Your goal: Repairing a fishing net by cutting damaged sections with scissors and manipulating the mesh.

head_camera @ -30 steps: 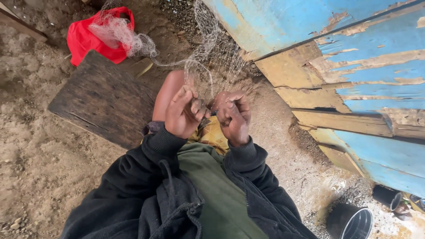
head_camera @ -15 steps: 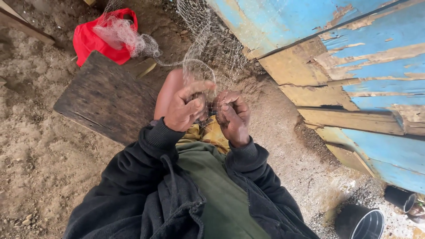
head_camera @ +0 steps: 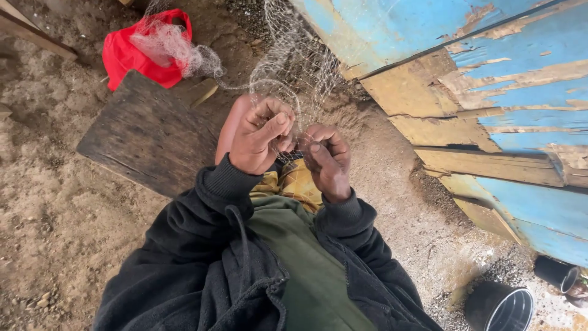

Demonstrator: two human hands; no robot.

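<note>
Netting (head_camera: 288,79) of fine pale mesh is pinched between the curled fingers of the left hand (head_camera: 260,136) and right hand (head_camera: 327,160) above the lap, stretching away past a dark wooden board (head_camera: 147,138) to a red bag (head_camera: 131,58) on the sandy ground.

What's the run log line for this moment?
left hand: pinching fishing net | right hand: gripping same net | beside: wooden board, red bag, blue boat hull
</note>
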